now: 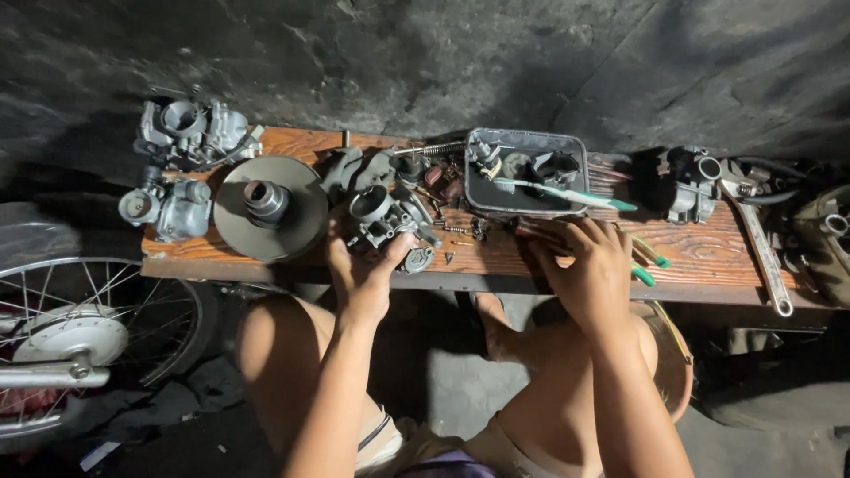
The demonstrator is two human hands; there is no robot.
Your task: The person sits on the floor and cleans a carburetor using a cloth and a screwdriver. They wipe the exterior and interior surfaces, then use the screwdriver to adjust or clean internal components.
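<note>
Two hands, left hand (359, 270) gripping one carburetor (387, 221), right hand (586, 265) loosely spread on plank (708, 252), three more carburetors

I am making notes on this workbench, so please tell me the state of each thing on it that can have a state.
Grey metal carburetor: upright, gripped by left hand.
Right hand: resting on wooden plank, holding nothing visible.
Grey metal tray: filled with parts, toothbrush across it.
Round metal pulley disc: lying flat.
Long steel wrench: lying flat.
</note>
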